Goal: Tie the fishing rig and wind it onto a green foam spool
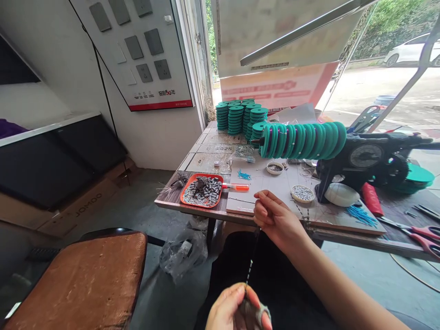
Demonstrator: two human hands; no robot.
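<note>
A thin dark line with pale beads or bands [250, 269] runs between my two hands, above my dark-clothed lap. My left hand [228, 308] is closed low in front of me, its thumb and fingers pinching the lower end. Something grey, perhaps a finger wrap, shows against those fingers. Higher up, near the table's front edge, my right hand [275, 217] is closed with its fingers curled round the upper part of the line. Just beyond it lies a pale board [237, 204], and a small round dish of whitish pieces [302, 194] is to its right.
An orange tray of grey metal cylinders [202, 190] stands at the table's left, beside an orange-tipped pen-like tool [237, 187]. A black winder carries teal spools [302, 141], with stacked spools [235, 119] behind. Scissors [417, 233] lie right; a brown stool [92, 275] stands left.
</note>
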